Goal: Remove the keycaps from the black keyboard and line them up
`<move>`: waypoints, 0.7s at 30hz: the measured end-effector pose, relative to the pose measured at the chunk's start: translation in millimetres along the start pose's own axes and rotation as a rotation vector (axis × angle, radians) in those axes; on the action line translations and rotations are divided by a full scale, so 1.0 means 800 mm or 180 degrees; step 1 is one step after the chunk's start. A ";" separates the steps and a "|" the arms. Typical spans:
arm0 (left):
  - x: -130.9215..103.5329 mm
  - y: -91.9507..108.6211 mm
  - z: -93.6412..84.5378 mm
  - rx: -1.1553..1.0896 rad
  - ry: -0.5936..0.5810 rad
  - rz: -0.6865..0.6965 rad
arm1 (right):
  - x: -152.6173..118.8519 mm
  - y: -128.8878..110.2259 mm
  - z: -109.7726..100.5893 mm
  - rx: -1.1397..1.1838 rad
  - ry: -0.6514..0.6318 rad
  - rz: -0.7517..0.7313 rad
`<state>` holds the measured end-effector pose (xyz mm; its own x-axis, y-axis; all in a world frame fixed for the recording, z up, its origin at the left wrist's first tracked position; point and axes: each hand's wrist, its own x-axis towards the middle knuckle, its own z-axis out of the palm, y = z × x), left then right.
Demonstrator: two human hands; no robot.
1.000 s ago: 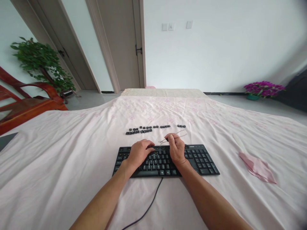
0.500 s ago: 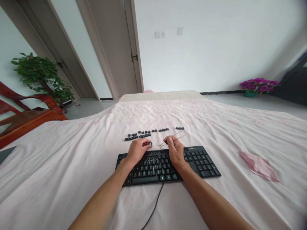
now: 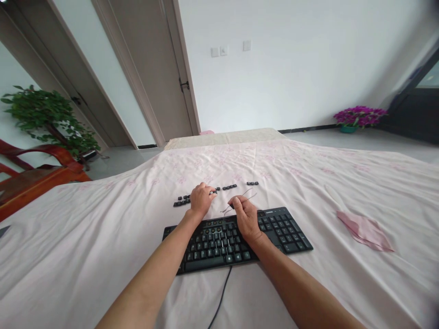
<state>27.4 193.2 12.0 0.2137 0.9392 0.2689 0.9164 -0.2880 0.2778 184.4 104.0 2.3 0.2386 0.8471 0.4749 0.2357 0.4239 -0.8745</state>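
Observation:
A black keyboard (image 3: 212,251) lies on the cloth, with some key positions in its upper rows bare of caps. Beyond it, small black keycaps (image 3: 229,187) stand in rows. My left hand (image 3: 201,201) is over these rows, fingers pinched on a keycap (image 3: 213,192) at the fingertips; whether that cap touches the cloth I cannot tell. Over the keyboard's upper edge, my right hand (image 3: 246,217) is closed round a wire keycap puller (image 3: 231,206) with a dark handle. Its thin wires stick out on both sides. The left hand hides part of the keycap rows.
A pink cloth (image 3: 365,230) lies to the right of the keyboard. The keyboard cable (image 3: 221,297) runs towards me over the pale tablecloth (image 3: 302,292). At the far left are a wooden chair (image 3: 65,160) and a leafy plant (image 3: 44,109).
My left hand has moved from the keyboard's upper edge forward to the keycap rows, with the keycap in its fingers. My right hand keeps the puller in place. The view has shifted slightly.

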 end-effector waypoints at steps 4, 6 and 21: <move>0.002 -0.004 0.009 0.0206 0.0014 0.0005 | 0.000 -0.001 -0.001 -0.0022 -0.0028 0.0027; 0.002 -0.006 0.011 0.0243 0.0039 0.0023 | 0.000 0.000 -0.001 -0.0022 -0.0035 0.0047; 0.006 -0.014 0.023 0.0432 -0.0031 0.0149 | 0.000 -0.004 -0.002 -0.0048 -0.0062 0.0074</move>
<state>24.2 204.3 -7.2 0.2599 0.9272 0.2696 0.9426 -0.3043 0.1378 184.8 102.0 5.1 0.2258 0.8627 0.4524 0.2444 0.3994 -0.8836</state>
